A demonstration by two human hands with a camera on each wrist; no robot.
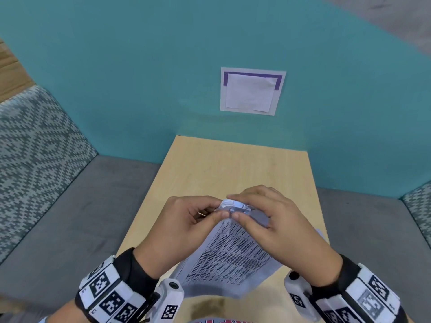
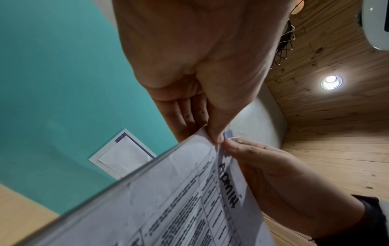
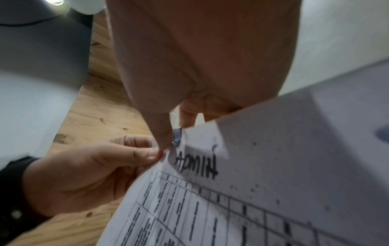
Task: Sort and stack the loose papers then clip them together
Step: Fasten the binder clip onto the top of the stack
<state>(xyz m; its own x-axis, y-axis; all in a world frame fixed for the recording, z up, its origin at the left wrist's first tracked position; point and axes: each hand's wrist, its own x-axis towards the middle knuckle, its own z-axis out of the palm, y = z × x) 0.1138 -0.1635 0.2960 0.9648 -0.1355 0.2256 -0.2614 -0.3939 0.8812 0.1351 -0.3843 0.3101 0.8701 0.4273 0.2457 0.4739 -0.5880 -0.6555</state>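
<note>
A stack of printed papers point(image 1: 233, 252) with tables on it is held tilted above the light wood table point(image 1: 221, 164). "Admin" is handwritten near its top corner point(image 3: 195, 164). My left hand point(image 1: 218, 209) pinches that top corner, thumb in front and fingers behind point(image 2: 212, 133). My right hand point(image 1: 235, 206) pinches the same corner from the other side, thumb on the sheet's blue mark point(image 3: 174, 131). A thin wire paper clip point(image 2: 233, 137) shows at the corner between the two thumbs. I cannot tell which fingers hold it.
A teal partition wall point(image 1: 163, 78) rises behind the table with a white notice point(image 1: 251, 92) stuck on it. Grey bench seats point(image 1: 81, 217) flank the table, with patterned cushions point(image 1: 35, 148) at the far left and right.
</note>
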